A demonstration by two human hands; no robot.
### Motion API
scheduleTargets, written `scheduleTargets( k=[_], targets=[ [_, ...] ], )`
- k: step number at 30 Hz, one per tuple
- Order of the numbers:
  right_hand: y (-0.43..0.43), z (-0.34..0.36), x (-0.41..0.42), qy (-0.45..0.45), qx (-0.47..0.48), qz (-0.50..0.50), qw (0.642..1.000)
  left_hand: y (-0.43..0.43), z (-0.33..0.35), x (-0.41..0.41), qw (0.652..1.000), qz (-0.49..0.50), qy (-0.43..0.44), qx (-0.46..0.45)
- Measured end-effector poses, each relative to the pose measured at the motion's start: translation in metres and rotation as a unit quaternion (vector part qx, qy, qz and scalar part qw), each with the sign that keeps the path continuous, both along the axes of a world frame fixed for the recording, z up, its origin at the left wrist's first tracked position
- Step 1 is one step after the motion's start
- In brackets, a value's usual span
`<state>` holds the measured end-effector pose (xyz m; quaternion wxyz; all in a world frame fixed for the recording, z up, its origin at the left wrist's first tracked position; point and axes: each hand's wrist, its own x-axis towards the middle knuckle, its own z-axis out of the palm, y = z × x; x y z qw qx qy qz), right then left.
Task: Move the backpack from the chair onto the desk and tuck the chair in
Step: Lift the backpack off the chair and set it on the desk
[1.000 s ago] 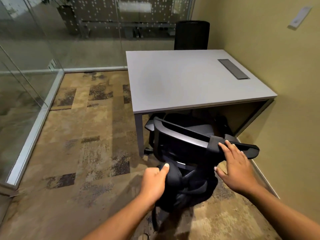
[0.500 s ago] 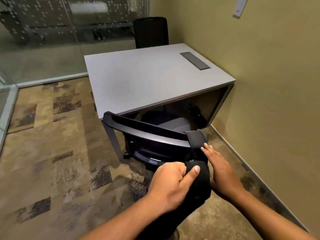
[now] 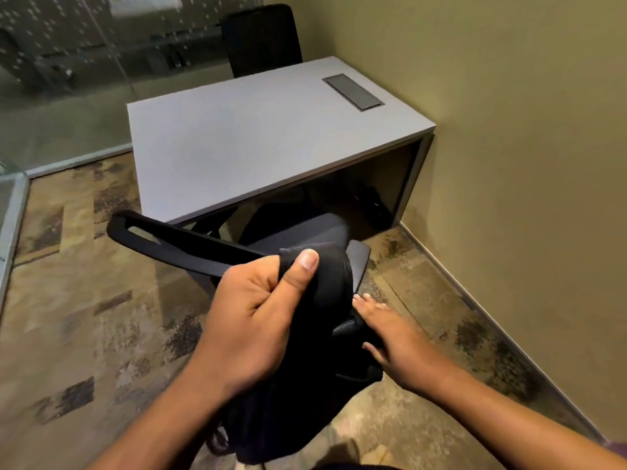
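Note:
My left hand [image 3: 258, 317] is closed tight on the top of a black backpack [image 3: 315, 374], with the thumb pressed over the fabric. The backpack hangs in front of me, right behind the back rail of a black office chair [image 3: 176, 237]. My right hand [image 3: 403, 344] holds the backpack's right side, its fingers wrapped over the edge. The chair stands at the near edge of the grey desk [image 3: 254, 140], and its dark seat pokes partly under the desktop. Most of the chair's base is hidden.
A dark cable hatch [image 3: 353, 91] sits in the desk's far right part. A second black chair [image 3: 261, 39] stands behind the desk. A beige wall [image 3: 509, 164] runs close along the right; a glass wall [image 3: 68, 62] closes the back and left. Patterned carpet spreads to the left.
My left hand has lifted the backpack higher, up to the chair's back rail. My right hand left the strap on the rail and now holds the bag's side. The view has come closer.

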<state>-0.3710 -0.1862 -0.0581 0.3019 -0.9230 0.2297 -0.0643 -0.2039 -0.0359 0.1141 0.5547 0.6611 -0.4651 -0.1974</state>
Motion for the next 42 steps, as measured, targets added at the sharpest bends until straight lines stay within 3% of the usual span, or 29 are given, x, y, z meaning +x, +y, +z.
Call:
scheduleTargets(
  k=[4,12,17,21,24,27,35,42],
  targets=[
    [-0.029,0.021,-0.011,-0.06,-0.056,-0.037,0.996,-0.02,0.008,-0.012,0.998,0.045,0.029,-0.014],
    [-0.065,0.059,-0.047,-0.116,-0.086,-0.015,0.989,-0.065,-0.027,-0.018,0.991,0.135,-0.019,0.003],
    [-0.089,0.083,-0.059,-0.11,-0.137,-0.044,0.983,-0.109,-0.066,-0.013,0.977,0.109,-0.129,0.127],
    [-0.126,0.101,-0.073,-0.073,-0.159,-0.101,0.979,-0.138,-0.098,-0.017,0.936,0.087,-0.15,0.307],
    [-0.156,0.116,-0.078,-0.069,-0.162,-0.143,0.974,-0.156,-0.111,-0.031,0.966,0.004,-0.159,0.205],
    [-0.18,0.128,-0.075,-0.079,-0.176,-0.164,0.967,-0.187,-0.119,-0.038,0.946,-0.144,-0.253,0.142],
    [-0.228,0.156,-0.072,-0.075,-0.207,-0.207,0.953,-0.278,-0.107,-0.011,0.963,-0.156,-0.213,-0.05],
    [-0.266,0.155,-0.066,-0.076,-0.196,-0.249,0.945,-0.34,-0.082,0.016,0.965,-0.184,-0.161,-0.092]
  ],
)
